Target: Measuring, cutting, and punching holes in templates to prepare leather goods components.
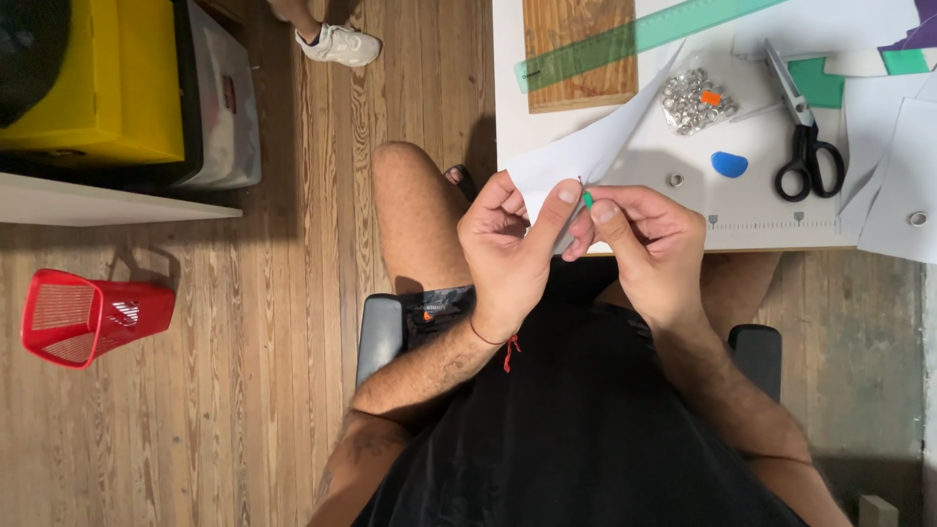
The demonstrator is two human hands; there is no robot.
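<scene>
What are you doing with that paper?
A seated person holds a white sheet of paper at the edge of a white table. The left hand pinches the paper's corner, and the right hand pinches a small green piece against it. On the table lie black scissors, a green ruler, a bag of metal rings and a wooden board.

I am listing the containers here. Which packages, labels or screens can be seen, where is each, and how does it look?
Clear plastic bag: on the white table, beyond the hands, holding silver metal rings and one orange piece.
Small red label: on the grey bin at upper left; rectangular.
Screens: none in view.
</scene>
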